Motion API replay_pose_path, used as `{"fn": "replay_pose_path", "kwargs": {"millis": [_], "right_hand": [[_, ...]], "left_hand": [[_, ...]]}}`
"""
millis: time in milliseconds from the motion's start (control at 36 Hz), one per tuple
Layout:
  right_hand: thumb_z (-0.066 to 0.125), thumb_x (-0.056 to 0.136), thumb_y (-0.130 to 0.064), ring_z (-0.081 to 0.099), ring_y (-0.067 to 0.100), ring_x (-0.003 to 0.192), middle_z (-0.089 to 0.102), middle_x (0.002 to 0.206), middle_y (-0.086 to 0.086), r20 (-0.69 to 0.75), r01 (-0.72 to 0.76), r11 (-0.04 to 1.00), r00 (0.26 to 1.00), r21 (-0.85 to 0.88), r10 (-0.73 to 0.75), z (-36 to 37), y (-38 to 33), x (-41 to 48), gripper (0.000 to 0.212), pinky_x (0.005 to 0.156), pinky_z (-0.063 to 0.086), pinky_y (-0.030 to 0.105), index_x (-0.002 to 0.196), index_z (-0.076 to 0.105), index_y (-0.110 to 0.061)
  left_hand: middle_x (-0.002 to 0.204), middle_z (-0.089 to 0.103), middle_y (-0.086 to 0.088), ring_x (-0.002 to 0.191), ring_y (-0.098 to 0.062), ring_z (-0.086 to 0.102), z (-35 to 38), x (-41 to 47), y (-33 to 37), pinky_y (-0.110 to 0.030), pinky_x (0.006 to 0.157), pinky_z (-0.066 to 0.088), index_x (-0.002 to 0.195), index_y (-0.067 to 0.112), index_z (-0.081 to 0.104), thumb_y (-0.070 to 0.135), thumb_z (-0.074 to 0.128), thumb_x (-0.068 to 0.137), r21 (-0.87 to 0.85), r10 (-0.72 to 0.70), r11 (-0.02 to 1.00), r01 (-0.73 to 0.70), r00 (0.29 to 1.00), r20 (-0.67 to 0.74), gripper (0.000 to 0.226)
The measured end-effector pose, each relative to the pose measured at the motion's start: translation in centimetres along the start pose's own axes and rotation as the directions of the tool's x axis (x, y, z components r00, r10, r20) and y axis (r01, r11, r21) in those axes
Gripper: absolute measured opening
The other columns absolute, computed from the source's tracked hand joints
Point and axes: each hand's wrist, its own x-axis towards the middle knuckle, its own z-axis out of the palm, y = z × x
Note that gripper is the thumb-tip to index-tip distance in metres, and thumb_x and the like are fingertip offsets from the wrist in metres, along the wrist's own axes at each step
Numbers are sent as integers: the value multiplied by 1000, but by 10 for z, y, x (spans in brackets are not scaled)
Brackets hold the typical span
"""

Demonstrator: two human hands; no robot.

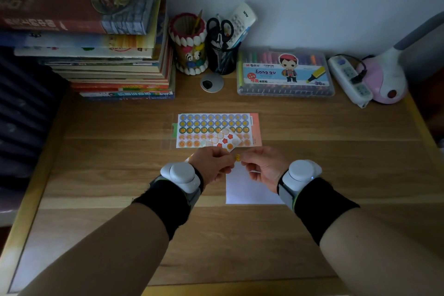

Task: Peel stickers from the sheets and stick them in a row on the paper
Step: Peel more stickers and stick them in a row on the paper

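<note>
— What takes up most of the view?
— The wooden surface [120, 199]. At its far left stands a tall stack of books [103, 55]. A clear marker case [284, 74] lies at the back, right of centre. A pink and white lamp [389, 79] stands at the far right, and a white power strip [348, 79] lies just beside it.

— And between the books and the case?
— A decorated pen holder [189, 53] stands next to a black mesh cup [222, 60], which holds scissors [219, 29].

— Where are the task's things?
— The sticker sheets [211, 127] lie flat mid-surface, one over another, with rows of round stickers. The white paper [247, 190] lies nearer the person, partly hidden under both hands. Only a corner of it shows to the left of the left wrist.

— What are the hands doing?
— Both wear wrist devices over black bands, and they meet above the paper's far edge. The left hand [211, 166] pinches a smaller, curled sheet [225, 139] bearing red stars. That sheet rises over the near edge of the flat ones. The right hand [264, 168] has its thumb and forefinger closed on a yellow sticker [237, 157], its other fingers curled beneath.

— And the sticker?
— It sits between the two sets of fingertips, above the paper. Whether it is fully off its backing cannot be told.
</note>
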Motion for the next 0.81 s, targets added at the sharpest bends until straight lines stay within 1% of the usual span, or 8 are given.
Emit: {"fn": "replay_pose_path", "kwargs": {"millis": [194,278,306,389,472,611,722,806], "right_hand": [[63,79,1,46,10,50,56,60,4,23,-1,999,1000,-47,2,-2,-1,1,16,47,35,21,68,57,-9],[64,78,2,46,11,51,56,59,4,20,5,998,1000,-67,-3,-2,-1,1,16,48,35,21,67,58,-8],[63,77,3,46,12,51,56,59,4,21,7,997,1000,-74,-6,-2,-1,1,17,48,36,22,66,58,-8],[63,77,4,46,12,51,56,58,4,22,14,997,1000,-75,-13,-1,0,1,19,46,36,21,65,58,-9],[66,76,3,45,11,49,54,58,3,1,34,997,999,-66,-34,-1,1,2,16,48,35,22,68,60,-10],[69,75,1,43,10,48,51,56,-1,-20,47,998,999,-42,-48,0,3,3,16,46,35,20,72,60,-11],[67,76,3,43,11,49,52,61,5,-36,47,998,998,-39,-48,-1,3,3,15,49,34,24,70,59,-8],[67,76,2,44,11,48,53,59,5,-28,47,998,998,-35,-48,-1,3,2,14,49,34,23,69,59,-7]], "left_hand": [[64,63,-1,58,-13,55,0,2,-2,-19,46,41,71,15,62,11,65,85,24,1,1000,-1,1000,0,15],[65,62,-2,60,-15,54,-1,2,-2,-19,47,41,72,14,62,10,64,85,36,-8,999,8,1000,11,14],[64,62,-2,59,-15,53,-1,2,-2,-19,47,41,72,14,62,10,63,85,43,-10,999,9,1000,15,14],[59,61,1,47,-8,51,0,2,-1,-19,45,40,71,12,61,9,62,85,58,-6,998,5,1000,15,14],[59,61,0,47,-9,50,1,1,0,-19,43,38,71,12,62,9,62,85,31,-2,1000,2,1000,2,15],[49,58,4,35,-4,45,2,0,1,-16,37,34,67,13,61,12,64,85,-12,-13,1000,13,1000,-25,19],[50,60,5,37,-4,47,2,0,1,-16,38,35,67,12,63,13,65,85,-29,-23,999,23,1000,-18,18],[53,62,4,40,-4,51,3,-1,0,-17,40,37,69,11,63,12,66,85,-51,-28,998,28,1000,-10,16]]}}
